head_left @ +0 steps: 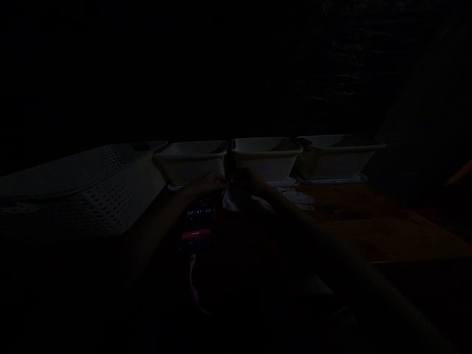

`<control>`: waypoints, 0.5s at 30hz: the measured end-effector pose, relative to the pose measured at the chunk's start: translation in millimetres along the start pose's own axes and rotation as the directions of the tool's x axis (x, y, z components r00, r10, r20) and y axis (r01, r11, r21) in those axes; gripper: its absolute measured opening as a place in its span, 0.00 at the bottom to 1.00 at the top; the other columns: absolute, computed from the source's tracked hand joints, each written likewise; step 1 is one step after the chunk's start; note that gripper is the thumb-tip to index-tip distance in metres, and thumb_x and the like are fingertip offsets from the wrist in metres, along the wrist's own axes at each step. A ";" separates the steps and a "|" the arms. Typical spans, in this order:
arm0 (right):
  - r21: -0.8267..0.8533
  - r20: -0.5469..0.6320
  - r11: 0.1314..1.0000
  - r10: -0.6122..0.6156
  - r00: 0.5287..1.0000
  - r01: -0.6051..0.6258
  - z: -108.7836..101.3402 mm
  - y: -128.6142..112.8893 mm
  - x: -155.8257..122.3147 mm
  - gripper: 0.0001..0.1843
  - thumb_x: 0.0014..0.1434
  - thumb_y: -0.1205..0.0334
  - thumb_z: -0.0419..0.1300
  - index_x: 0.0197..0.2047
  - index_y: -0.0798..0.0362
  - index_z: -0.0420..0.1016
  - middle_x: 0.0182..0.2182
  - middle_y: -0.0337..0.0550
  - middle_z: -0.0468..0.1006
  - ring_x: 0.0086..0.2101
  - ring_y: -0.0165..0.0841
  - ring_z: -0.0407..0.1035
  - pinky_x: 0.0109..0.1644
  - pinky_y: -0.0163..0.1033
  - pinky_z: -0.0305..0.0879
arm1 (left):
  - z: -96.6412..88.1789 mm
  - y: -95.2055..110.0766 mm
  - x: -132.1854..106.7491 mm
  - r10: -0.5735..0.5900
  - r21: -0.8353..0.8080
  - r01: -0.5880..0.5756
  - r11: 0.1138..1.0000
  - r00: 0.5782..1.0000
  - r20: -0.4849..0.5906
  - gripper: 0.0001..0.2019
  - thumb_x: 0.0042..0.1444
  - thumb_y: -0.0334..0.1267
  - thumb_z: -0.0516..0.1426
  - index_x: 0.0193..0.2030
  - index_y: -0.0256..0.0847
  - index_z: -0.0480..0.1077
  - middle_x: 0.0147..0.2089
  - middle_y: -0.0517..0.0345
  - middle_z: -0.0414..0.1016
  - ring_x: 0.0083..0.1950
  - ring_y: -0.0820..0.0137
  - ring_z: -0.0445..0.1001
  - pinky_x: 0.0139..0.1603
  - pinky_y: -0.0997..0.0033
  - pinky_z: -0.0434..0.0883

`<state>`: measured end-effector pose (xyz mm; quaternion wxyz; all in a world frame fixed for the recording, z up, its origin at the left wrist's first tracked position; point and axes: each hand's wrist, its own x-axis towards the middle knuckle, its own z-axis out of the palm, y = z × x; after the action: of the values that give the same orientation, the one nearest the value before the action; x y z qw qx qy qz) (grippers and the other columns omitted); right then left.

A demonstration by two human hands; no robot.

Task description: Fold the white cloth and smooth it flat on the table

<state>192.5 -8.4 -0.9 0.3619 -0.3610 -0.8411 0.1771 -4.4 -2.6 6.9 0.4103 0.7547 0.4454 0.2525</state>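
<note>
The scene is very dark. My left hand (208,184) and my right hand (249,181) meet above the table's middle, both with fingers drawn together on a pale cloth-like piece (234,200) that hangs between them. Just below my left hand lies a phone (198,221) with a lit timer screen. Right behind my hands stand three white tubs in a row: left (191,162), middle (266,158), right (335,156).
A large white perforated basket (84,189) fills the left side. Pale flat pieces (297,196) lie on the wooden table (368,221) in front of the tubs. A cable (192,275) runs from the phone toward me.
</note>
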 end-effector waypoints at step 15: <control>0.027 -0.001 0.999 0.019 1.000 -0.019 -0.3 6.1 1.9 0.14 0.52 0.58 0.57 0.38 0.61 0.73 0.35 0.49 0.75 0.34 0.31 0.69 0.37 0.35 0.64 | 0.5 3.7 -4.6 0.018 0.017 -0.019 1.000 0.999 0.046 0.15 0.47 0.47 0.58 0.31 0.35 0.71 0.25 0.57 0.69 0.22 0.77 0.64 0.22 0.77 0.57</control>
<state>194.8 -2.8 -3.1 0.3656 -0.3643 -0.8348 0.1918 -4.4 -7.9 9.7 0.4117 0.7679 0.4309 0.2351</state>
